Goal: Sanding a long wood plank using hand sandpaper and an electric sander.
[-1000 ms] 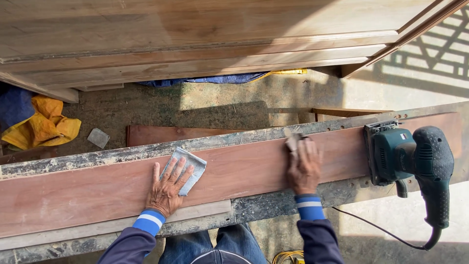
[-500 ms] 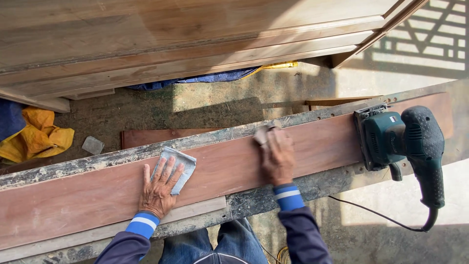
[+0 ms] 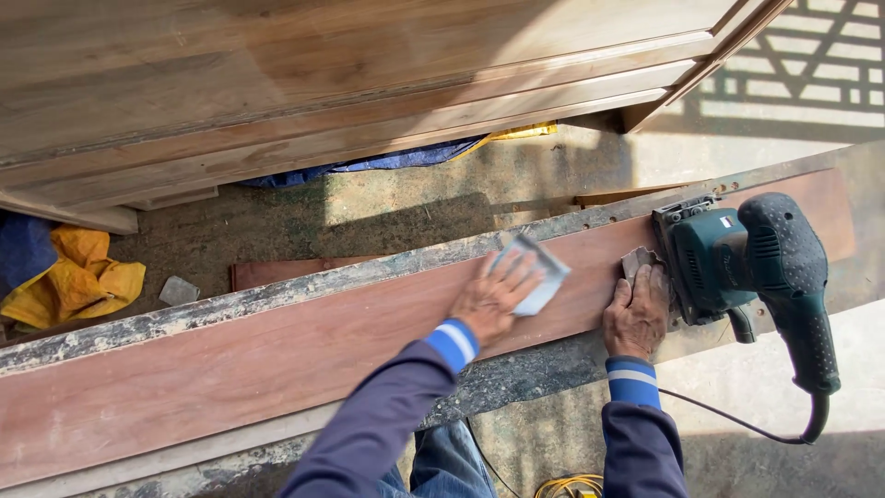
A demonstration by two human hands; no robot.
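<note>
On the reddish plank point(image 3: 277, 355), the left hand point(image 3: 490, 297) flattens limp, light sandpaper point(image 3: 537, 275); the right hand point(image 3: 636, 312), beside the sander point(image 3: 737, 263), pinches a worn scrap point(image 3: 636, 261).

Left hand point(image 3: 490, 300) flat on grey sandpaper point(image 3: 535, 272), right hand point(image 3: 636, 314) pressing small pad point(image 3: 638, 262) beside green sander point(image 3: 747, 263) on reddish plank point(image 3: 277, 360).

i'm looking at an open-air woodworking shop: a long reddish plank point(image 3: 277, 360) on a paint-crusted bench point(image 3: 516, 378), a green power sander point(image 3: 747, 263), stacked timber panels point(image 3: 323, 83), dusty concrete floor point(image 3: 387, 203).
</note>
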